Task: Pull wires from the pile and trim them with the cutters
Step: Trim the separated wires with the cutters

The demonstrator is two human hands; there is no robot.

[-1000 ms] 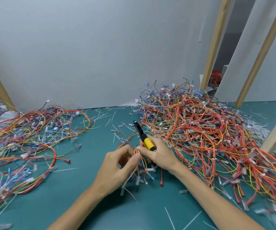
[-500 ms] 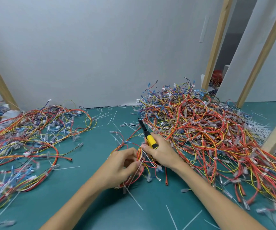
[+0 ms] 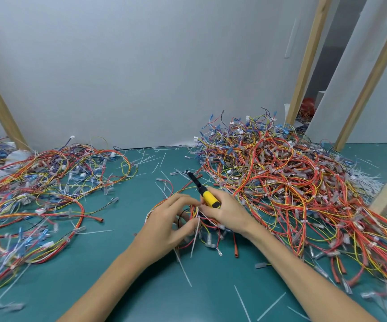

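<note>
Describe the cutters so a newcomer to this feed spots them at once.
Start at the big wire pile on the right of the teal table. At its near left edge, the right hand grips the cutters, tip pointing away toward the wall. They alone have a thick yellow handle and black nose; everything around is thin wire.

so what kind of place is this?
Probably a makeshift wire-harness workbench, not a tidy lab: a big tangled wire pile and a second heap on a teal mat, cut cable-tie scraps, bare wooden studs. The right hand grips yellow-handled cutters; the left hand pinches a wire bundle.
</note>
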